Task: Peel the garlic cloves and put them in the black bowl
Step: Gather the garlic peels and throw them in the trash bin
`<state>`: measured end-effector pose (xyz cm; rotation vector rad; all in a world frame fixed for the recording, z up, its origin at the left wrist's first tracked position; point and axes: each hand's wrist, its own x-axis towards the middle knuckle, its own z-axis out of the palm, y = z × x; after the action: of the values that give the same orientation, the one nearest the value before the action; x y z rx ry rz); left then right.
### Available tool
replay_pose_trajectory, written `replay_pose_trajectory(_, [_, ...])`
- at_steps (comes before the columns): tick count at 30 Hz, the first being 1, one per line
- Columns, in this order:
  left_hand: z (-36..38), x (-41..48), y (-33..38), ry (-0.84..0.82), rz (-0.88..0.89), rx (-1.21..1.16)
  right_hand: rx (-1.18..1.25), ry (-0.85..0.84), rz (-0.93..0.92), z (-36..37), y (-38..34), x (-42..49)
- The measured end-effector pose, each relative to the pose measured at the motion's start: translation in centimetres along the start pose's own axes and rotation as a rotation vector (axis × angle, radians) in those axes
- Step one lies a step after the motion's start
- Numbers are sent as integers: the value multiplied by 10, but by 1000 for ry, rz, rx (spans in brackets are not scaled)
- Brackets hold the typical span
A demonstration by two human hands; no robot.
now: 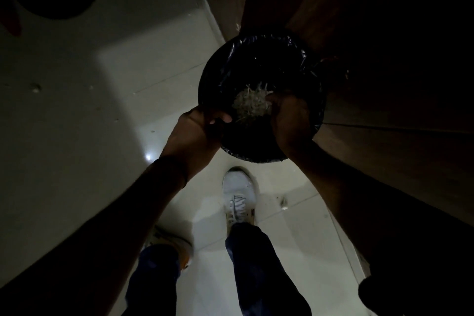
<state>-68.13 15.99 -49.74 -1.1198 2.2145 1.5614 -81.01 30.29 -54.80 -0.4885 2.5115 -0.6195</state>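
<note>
Papery, pale garlic skins (252,105) form a wispy heap at the mouth of the round bin (246,155), just beside the right hand (289,115). Its fingers are turned away, so whether it clutches skins or lies slack cannot be told. The left hand (202,123) grips the near rim, thumb hooked over the edge.

The likely slip is scatter. Skins this light could drift past the rim onto the glossy white floor tiles (128,110), where flecks already lie, or near the white laced shoe (239,195). A tug on the thin, crinkled, shiny black liner (269,51) could pull it off the rim. A brown wood-grain cabinet (384,149) stands beside the bin. Neither cloves nor black bowl can be made out in the gloom.
</note>
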Motion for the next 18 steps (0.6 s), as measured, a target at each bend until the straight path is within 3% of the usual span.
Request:
replay_pose_trajectory(5, [-15,-16,5,2,67,43,-34,-9,61,-13,-11,-8])
replay_pose_trajectory(9, [-37,-38,17,32,77,107,47,-69,-2,-35,-27,-27])
replay_pose_trajectory(14, [-78,-84,42,71,79,89,54,21,-203,-63,-81,-69])
replay_pose_trajectory(18, [-128,-143,63,151,41,78,216,-169,-143,-91,-151,-115])
